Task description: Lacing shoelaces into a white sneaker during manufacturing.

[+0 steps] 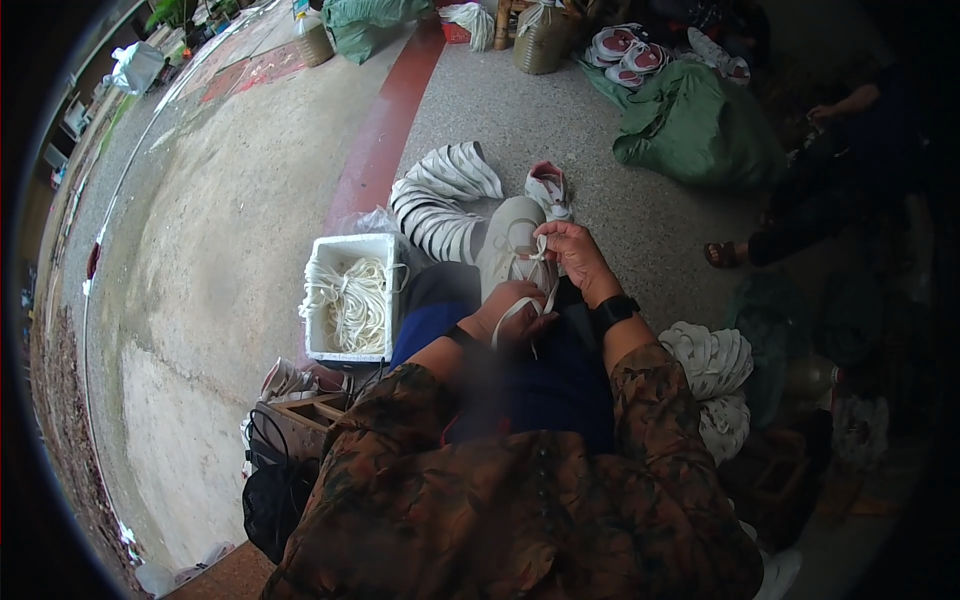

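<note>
Lacing: you're threading the white lace [520, 305] through the pale shoe [510, 245] on your lap
Left hand [510, 318]: pinching the lace
Right hand [572, 255]: gripping lace at the eyelets
Next: likely pulling slack evenly

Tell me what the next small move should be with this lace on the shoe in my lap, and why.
Probably pull the white lace snug with the left hand. That hand pinches a loose end near the shoe's opening, while the right hand pinches lace higher up on the pale shoe. The stretch between them looks slack, so it likely needs tightening before going on.
</note>
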The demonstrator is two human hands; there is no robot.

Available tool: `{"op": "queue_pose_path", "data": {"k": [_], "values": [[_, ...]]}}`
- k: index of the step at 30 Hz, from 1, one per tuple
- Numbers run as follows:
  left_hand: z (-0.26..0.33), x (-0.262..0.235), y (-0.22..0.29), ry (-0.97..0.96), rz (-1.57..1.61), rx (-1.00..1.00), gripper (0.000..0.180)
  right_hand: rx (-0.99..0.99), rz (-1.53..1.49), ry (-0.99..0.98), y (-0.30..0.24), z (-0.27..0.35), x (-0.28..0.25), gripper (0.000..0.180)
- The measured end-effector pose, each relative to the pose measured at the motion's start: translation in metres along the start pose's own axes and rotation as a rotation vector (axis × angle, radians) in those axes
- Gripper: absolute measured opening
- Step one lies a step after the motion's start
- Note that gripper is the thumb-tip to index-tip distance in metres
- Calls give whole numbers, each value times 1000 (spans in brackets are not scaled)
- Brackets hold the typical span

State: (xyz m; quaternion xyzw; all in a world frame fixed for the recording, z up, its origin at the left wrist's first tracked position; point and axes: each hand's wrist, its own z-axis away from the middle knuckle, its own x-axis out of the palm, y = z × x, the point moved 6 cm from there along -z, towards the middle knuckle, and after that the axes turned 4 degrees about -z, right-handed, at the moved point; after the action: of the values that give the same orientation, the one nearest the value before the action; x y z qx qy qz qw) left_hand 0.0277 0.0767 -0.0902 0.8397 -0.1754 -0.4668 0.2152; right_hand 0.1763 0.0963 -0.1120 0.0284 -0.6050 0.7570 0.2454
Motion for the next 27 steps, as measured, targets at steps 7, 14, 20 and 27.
{"op": "queue_pose_path", "data": {"k": [7, 14, 20, 27], "values": [[-1, -2, 1, 10, 28, -17, 18, 100, 29, -117, -7, 7, -3, 3], [1, -2, 1, 22, 36, -33, 18, -19, 242, -118, -14, 16, -9, 10], [0, 0, 0, 11, 35, -39, 20, -342, 533, 181, -24, 5, -17, 4], [3, -2, -3, 33, 48, -64, 22, 120, -116, -72, -5, 15, -7, 13]]}}
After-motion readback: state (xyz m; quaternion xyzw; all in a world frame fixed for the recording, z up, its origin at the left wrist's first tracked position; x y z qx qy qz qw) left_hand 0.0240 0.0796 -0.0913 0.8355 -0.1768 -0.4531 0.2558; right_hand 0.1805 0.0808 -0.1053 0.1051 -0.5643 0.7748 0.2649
